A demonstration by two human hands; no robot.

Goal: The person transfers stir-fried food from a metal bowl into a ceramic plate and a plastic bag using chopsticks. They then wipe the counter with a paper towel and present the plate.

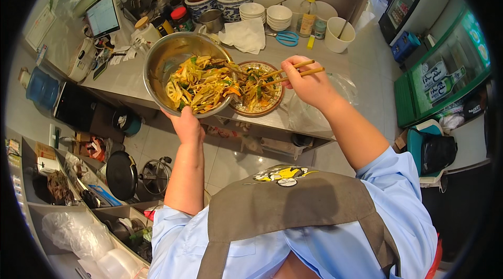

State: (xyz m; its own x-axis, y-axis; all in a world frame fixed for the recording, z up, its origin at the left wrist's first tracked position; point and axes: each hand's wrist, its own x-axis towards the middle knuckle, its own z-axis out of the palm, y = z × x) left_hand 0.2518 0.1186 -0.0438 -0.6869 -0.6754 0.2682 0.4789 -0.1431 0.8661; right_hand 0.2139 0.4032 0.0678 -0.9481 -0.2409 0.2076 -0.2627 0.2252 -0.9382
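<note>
My left hand grips the near rim of a large stainless steel mixing bowl, which is tilted towards a plate. Inside the bowl lies a heap of dressed mixed vegetables, with lotus root slices, greens and carrot strips. Wooden chopsticks are held in my right hand, their tips in the food on the plate. That round patterned plate has a brown rim and rests on the counter, partly behind the bowl's right edge. A clear plastic bag lies beneath my right wrist.
Behind the bowl stand blue-and-white ceramic pots, stacked white bowls, a yellow-capped bottle and a white container. Blue-handled scissors lie near paper napkins. A screen stands left; a stool is below left.
</note>
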